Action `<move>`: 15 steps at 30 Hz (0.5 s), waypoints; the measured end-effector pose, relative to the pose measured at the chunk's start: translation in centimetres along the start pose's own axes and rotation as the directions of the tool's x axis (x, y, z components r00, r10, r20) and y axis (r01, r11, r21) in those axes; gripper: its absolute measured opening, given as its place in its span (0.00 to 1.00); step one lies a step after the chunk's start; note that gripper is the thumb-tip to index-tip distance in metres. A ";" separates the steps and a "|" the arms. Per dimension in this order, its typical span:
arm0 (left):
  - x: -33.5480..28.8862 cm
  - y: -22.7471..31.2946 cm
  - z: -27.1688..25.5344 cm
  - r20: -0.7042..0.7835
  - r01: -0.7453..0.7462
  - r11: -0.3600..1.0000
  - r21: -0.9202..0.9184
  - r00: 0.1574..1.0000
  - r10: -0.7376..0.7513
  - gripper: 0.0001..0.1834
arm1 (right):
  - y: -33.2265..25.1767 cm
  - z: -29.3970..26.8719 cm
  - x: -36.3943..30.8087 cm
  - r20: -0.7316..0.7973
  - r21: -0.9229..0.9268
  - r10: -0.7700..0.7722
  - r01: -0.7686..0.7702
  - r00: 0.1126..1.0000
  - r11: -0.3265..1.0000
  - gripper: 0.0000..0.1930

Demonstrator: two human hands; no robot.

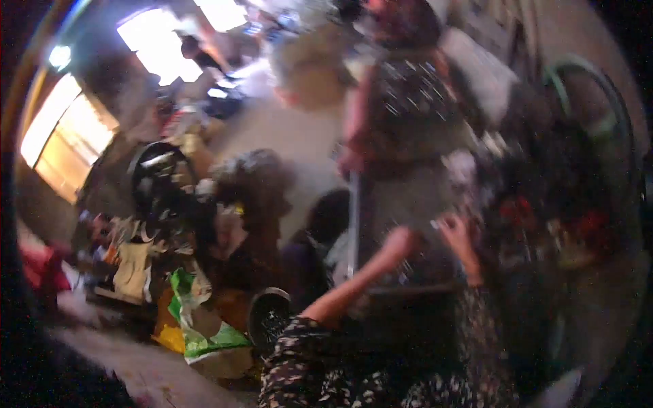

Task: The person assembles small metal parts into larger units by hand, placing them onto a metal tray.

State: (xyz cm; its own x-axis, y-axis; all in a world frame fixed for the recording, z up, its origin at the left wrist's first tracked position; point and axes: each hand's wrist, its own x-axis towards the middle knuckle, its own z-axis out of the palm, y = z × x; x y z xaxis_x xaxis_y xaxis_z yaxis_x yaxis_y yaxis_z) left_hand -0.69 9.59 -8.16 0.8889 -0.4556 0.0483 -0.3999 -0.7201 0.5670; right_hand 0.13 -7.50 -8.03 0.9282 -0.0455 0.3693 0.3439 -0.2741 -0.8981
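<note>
Motion blurs the whole head view. My left hand [400, 243] hangs over a dark work table [408, 194], just inside its pale left edge; its fingers are smeared and I cannot see whether they hold anything. Close to its right, my right hand [457, 234] is raised with thumb and fingers drawn together. A tiny whitish spot [435, 224] shows at those fingertips, too small to name. Both forearms come up from the lower edge in dark speckled sleeves. The hands are apart from each other.
Across the table stands a person in dark patterned clothing [411, 88], one hand [350, 163] at the table's left edge. At the lower left lie a green and white bag [204, 323] and a round dark pan-like thing [270, 314]. A pale green hoop [588, 64] curves at the right.
</note>
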 end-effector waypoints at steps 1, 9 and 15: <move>-0.2 1.3 -2.5 -0.116 -0.067 0.991 -0.118 0.992 0.054 0.10 | -0.2 -0.3 0.5 0.034 -0.004 0.099 -0.099 0.994 0.995 0.09; 0.6 1.1 -4.3 0.244 0.383 0.359 -0.851 0.894 -0.376 0.13 | -2.7 -0.7 1.8 0.323 0.087 0.312 -0.357 0.893 0.930 0.11; -2.5 0.1 -3.4 0.128 0.267 0.469 -0.842 0.943 -0.308 0.14 | -4.9 0.5 -0.6 0.259 0.251 0.369 -0.431 0.893 0.867 0.11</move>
State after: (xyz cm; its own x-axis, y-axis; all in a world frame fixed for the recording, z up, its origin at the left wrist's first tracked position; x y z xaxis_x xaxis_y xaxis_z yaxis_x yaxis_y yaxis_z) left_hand -2.18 12.50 -5.42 0.9327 -0.2742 -0.2341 0.2381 -0.0192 0.9710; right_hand -2.04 -5.64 -4.00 0.9922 0.1072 -0.0634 -0.0663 0.0236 -0.9975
